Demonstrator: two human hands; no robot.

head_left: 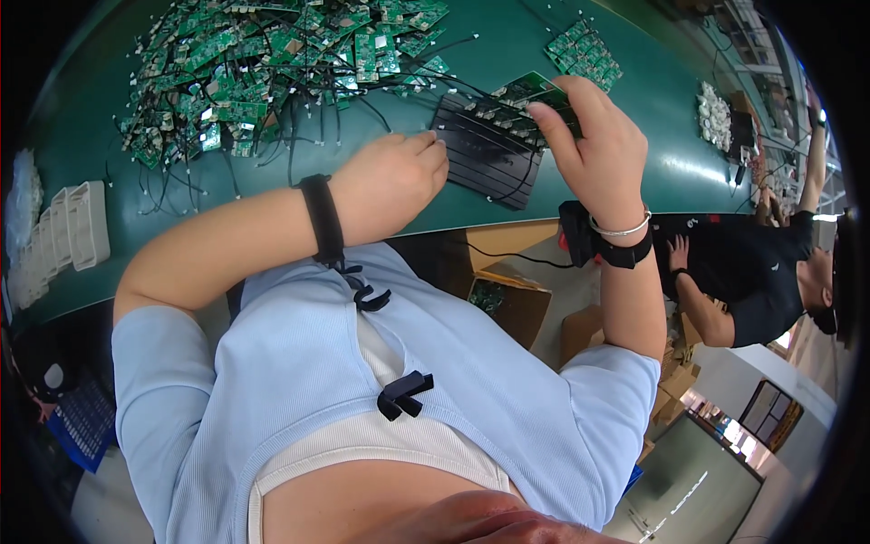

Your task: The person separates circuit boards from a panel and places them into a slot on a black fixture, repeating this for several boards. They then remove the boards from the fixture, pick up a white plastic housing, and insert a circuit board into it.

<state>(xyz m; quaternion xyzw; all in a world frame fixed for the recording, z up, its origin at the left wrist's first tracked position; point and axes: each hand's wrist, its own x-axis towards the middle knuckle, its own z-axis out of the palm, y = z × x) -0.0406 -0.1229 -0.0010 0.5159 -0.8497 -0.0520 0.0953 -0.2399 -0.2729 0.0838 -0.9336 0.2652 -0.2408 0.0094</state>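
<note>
My right hand (603, 145) pinches a green circuit board panel (533, 89) between thumb and fingers. The board is tilted above the far right part of a black slotted plate (485, 161) near the table's front edge. A black cable lies across the plate. My left hand (391, 181) is at the plate's left edge, its fingers curled together; whatever they may hold is hidden. Beyond it spreads a large heap of green circuit boards (272, 68) with black cables trailing from them.
More board panels (584, 56) lie at the far right of the green table (657, 113), with a pile of small white parts (713, 116) farther right. White trays (88, 225) stand at the left. A co-worker (725, 272) is on the right. An open cardboard box (518, 313) sits below the table edge.
</note>
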